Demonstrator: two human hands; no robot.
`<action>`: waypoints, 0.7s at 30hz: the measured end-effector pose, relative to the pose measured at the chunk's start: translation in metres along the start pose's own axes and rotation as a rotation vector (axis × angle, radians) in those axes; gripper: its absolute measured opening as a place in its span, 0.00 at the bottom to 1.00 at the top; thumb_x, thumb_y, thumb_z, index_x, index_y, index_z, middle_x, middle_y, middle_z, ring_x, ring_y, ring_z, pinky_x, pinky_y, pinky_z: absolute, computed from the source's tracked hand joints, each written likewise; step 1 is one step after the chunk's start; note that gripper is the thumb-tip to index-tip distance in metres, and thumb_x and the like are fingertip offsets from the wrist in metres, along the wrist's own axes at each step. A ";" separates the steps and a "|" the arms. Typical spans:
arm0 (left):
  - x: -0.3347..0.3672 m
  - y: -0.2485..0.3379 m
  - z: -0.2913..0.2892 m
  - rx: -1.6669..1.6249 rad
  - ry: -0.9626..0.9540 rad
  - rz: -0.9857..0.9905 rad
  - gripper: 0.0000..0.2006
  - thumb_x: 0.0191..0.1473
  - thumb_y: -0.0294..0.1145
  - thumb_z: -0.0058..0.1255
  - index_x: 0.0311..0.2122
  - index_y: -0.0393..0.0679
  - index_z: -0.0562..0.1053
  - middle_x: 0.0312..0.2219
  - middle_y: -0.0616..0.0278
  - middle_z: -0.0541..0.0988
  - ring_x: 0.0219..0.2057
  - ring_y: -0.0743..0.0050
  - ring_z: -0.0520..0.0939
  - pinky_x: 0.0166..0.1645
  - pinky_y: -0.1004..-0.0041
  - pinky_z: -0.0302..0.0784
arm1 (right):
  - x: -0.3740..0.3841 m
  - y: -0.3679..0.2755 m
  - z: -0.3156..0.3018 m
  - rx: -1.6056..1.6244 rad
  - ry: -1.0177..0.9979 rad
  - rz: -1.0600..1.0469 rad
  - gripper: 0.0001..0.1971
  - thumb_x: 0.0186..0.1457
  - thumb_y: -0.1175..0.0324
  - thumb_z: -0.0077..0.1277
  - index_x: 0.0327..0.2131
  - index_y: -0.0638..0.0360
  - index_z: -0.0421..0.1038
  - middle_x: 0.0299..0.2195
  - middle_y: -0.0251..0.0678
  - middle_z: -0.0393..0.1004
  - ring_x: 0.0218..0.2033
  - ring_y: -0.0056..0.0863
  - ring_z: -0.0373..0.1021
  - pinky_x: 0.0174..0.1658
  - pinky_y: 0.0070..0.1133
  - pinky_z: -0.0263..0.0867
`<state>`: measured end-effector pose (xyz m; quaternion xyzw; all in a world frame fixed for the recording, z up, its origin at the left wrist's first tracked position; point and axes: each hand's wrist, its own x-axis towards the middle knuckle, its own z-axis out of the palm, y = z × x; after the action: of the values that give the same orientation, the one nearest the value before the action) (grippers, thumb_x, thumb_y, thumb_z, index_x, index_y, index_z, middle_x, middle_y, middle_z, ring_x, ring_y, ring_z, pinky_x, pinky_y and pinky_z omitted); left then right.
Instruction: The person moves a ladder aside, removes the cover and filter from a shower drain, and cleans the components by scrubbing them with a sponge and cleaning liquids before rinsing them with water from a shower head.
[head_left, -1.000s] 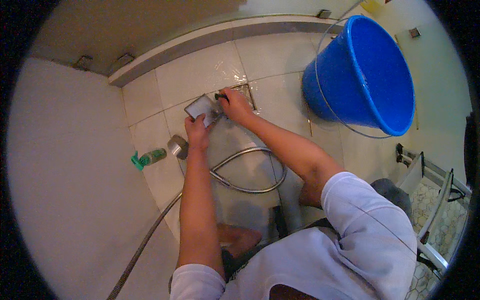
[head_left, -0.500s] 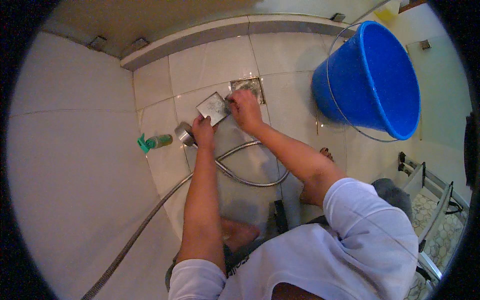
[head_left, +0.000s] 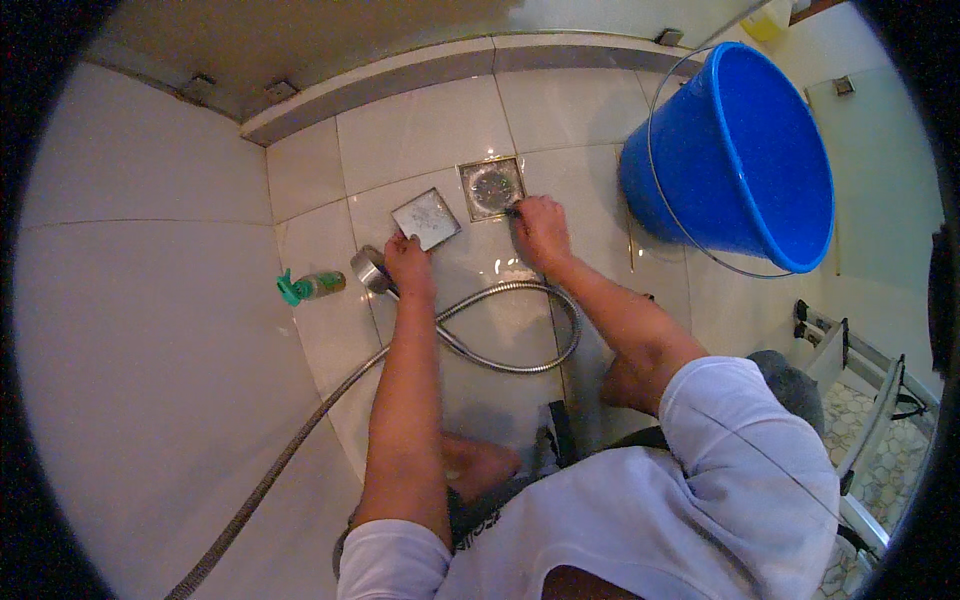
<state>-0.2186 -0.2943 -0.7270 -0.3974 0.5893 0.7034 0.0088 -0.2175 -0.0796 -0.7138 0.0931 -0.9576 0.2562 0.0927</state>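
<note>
My left hand (head_left: 410, 264) grips the near corner of a square, pale drain cover (head_left: 427, 219), which is tilted and has grey smears on its face. Just right of the cover, a square floor drain (head_left: 492, 187) lies uncovered, with a metal rim and a round, dirty middle. My right hand (head_left: 543, 234) is closed at the drain's near right corner. Something small and dark shows at its fingertips, too little of it to name. A round metal shower head (head_left: 371, 269) lies against the left wrist.
A metal shower hose (head_left: 497, 367) loops across the wet tiles beneath my forearms. At left lies a bottle with a green pump top (head_left: 312, 287). A large blue bucket (head_left: 668, 170) stands at right, a metal ladder (head_left: 868, 415) nearer. A raised kerb (head_left: 400, 75) runs along the back.
My right hand has moved right and slightly nearer, from beside the cover to the drain's corner, exposing the drain. My left hand and the cover have barely moved.
</note>
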 end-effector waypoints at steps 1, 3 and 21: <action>0.000 -0.003 0.006 -0.002 -0.012 0.009 0.11 0.49 0.25 0.44 0.39 0.41 0.65 0.33 0.64 0.71 0.31 0.77 0.71 0.31 0.75 0.69 | 0.010 0.011 -0.009 -0.036 0.063 0.082 0.09 0.43 0.72 0.44 0.32 0.58 0.64 0.28 0.43 0.69 0.34 0.43 0.64 0.35 0.34 0.60; -0.002 -0.010 0.020 0.082 -0.036 0.112 0.15 0.47 0.25 0.45 0.43 0.38 0.65 0.36 0.57 0.70 0.34 0.68 0.72 0.35 0.72 0.70 | 0.042 0.030 -0.028 -0.072 0.133 0.166 0.08 0.45 0.72 0.43 0.33 0.58 0.64 0.29 0.43 0.69 0.34 0.44 0.65 0.34 0.35 0.60; -0.107 0.120 0.021 1.259 -0.481 1.208 0.16 0.45 0.36 0.43 0.39 0.39 0.69 0.43 0.44 0.68 0.44 0.51 0.70 0.48 0.58 0.63 | 0.220 0.093 0.039 -0.612 -0.677 -0.638 0.17 0.44 0.56 0.45 0.36 0.54 0.71 0.39 0.40 0.69 0.46 0.40 0.62 0.52 0.40 0.50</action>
<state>-0.2149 -0.2649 -0.5679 0.2157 0.9555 0.1996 -0.0232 -0.4564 -0.0491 -0.7420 0.4242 -0.8892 -0.1186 -0.1242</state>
